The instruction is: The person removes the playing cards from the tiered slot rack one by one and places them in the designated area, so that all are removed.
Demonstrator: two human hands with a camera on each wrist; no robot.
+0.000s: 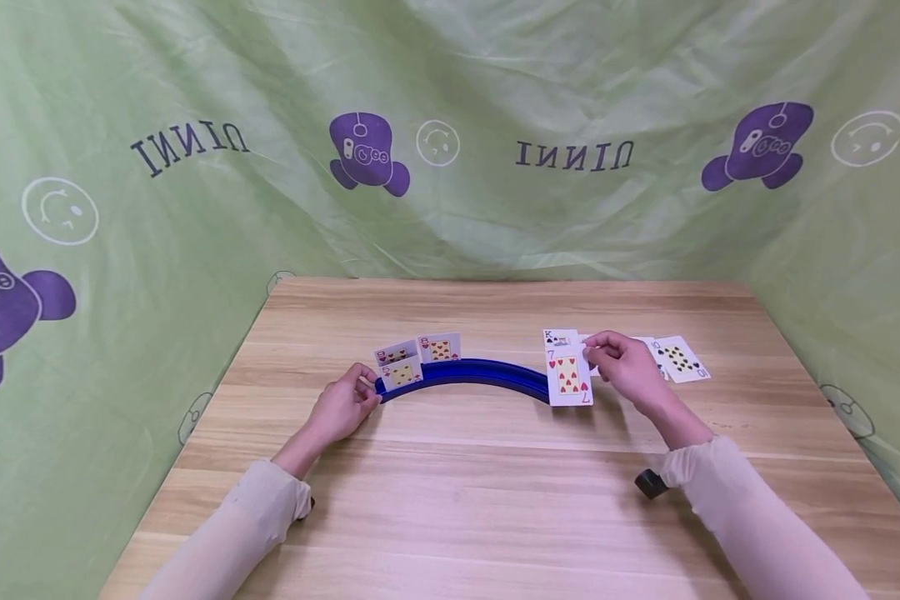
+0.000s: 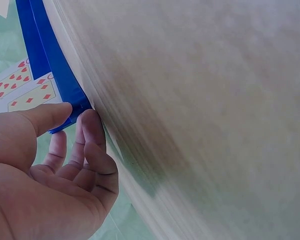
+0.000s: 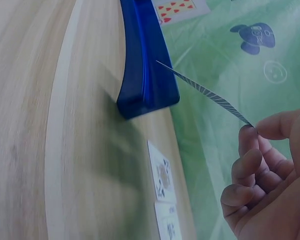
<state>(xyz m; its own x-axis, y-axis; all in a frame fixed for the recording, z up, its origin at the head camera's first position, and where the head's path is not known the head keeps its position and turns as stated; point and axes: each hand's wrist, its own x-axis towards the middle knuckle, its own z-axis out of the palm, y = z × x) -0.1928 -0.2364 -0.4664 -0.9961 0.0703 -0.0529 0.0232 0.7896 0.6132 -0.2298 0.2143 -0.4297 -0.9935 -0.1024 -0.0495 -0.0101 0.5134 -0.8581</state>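
A long curved blue card holder (image 1: 487,372) arcs across the middle of the table. My left hand (image 1: 343,406) pinches its left end between thumb and fingertips; the left wrist view shows the thumb on the holder's end (image 2: 65,95). Three red-suit cards stand at its left part, with a five of diamonds (image 1: 402,374) in front and an eight of hearts (image 1: 441,348) apart from it. My right hand (image 1: 624,368) pinches a seven of hearts (image 1: 568,383) by its edge at the holder's right end. In the right wrist view that card (image 3: 210,94) appears edge-on, its far edge overlapping the groove.
Behind the seven shows a king (image 1: 561,337). Farther right lies a row of cards, with a black ten (image 1: 678,360) outermost. The wooden table (image 1: 450,492) meets a green printed curtain (image 1: 480,225) at the back and sides.
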